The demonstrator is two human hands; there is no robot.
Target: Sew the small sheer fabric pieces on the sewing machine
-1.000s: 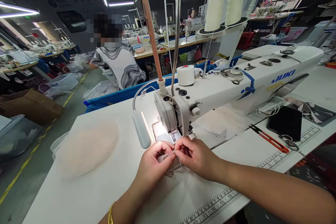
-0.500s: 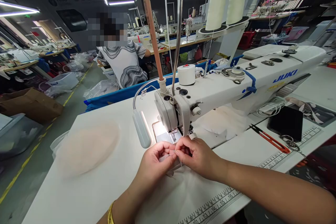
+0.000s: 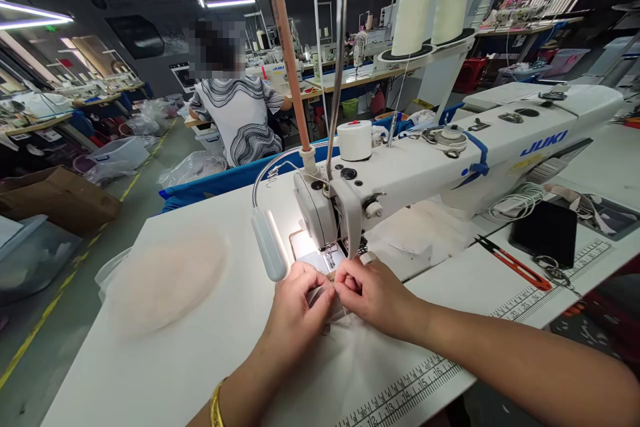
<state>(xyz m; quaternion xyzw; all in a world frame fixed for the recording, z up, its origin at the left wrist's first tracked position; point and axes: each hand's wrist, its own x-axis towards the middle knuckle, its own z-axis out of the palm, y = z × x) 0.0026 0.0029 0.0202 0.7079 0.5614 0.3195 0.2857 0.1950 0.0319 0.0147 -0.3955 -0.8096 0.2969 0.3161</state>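
Note:
Both hands meet in front of the needle area of a white sewing machine (image 3: pixel 400 173). My left hand (image 3: pixel 303 300) is closed, thumb and fingers pinching thin sheer fabric (image 3: pixel 345 347). Close beside it, my right hand (image 3: pixel 373 293) pinches the same fabric, fingertips almost touching the left ones. The white, see-through cloth spreads from the fingers toward me over the table and is hard to tell from the tabletop. Just behind the fingertips are the presser foot (image 3: pixel 331 257) and its metal plate. A grey lamp (image 3: pixel 270 247) lights this spot.
A pale sheer fabric piece (image 3: pixel 167 280) lies on the left. To the right are orange thread snips (image 3: pixel 515 263), a black phone (image 3: pixel 544 233) and keys. A printed ruler (image 3: pixel 400 400) runs along the front edge. Another person (image 3: pixel 237 120) sits beyond the table.
My hands stay by the presser foot; the left fingers have shifted slightly and curled differently on the fabric. The person beyond has moved slightly to the right.

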